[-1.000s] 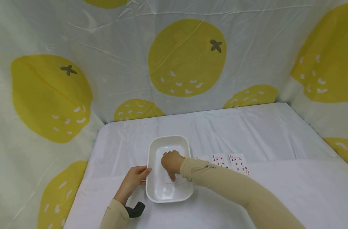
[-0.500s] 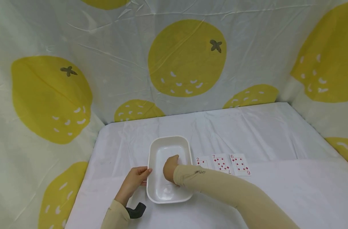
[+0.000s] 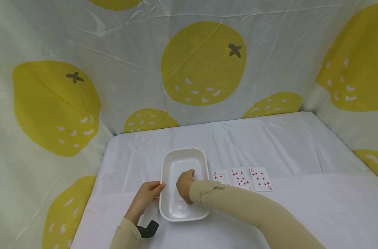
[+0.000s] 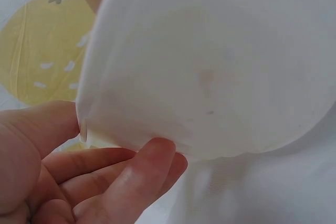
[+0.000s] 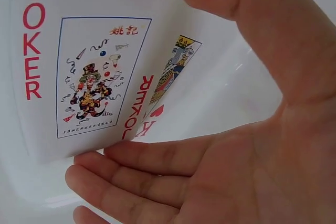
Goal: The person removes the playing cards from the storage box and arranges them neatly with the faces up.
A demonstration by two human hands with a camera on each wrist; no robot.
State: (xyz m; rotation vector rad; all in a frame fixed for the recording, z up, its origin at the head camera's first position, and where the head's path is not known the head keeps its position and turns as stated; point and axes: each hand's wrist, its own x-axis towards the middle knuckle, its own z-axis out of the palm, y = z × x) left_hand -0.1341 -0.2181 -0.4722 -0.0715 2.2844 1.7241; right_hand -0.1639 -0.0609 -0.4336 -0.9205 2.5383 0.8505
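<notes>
My left hand point(image 3: 146, 195) pinches the left rim of a white rectangular tray point(image 3: 168, 215); the left wrist view has the thumb and fingers around the edge of the tray point(image 4: 220, 103). Inside the tray, my right hand point(image 3: 184, 185) holds a joker playing card point(image 5: 89, 82) between thumb and fingers. Behind the joker shows part of a king of hearts point(image 5: 173, 69). From the head camera, the right hand and sleeve hide these cards.
Right of the tray lies a row of face-up diamond cards: the two point(image 3: 220, 176), partly covered by the right sleeve, the seven point(image 3: 240, 177) and the six point(image 3: 261, 179). A black curved object point(image 3: 149, 229) sits by the left wrist. Lemon-print cloth point(image 3: 204, 62) hangs behind the table.
My right hand has turned and lowered inside the tray, and its sleeve has moved down, exposing more of the two and seven. My left hand keeps its hold on the rim.
</notes>
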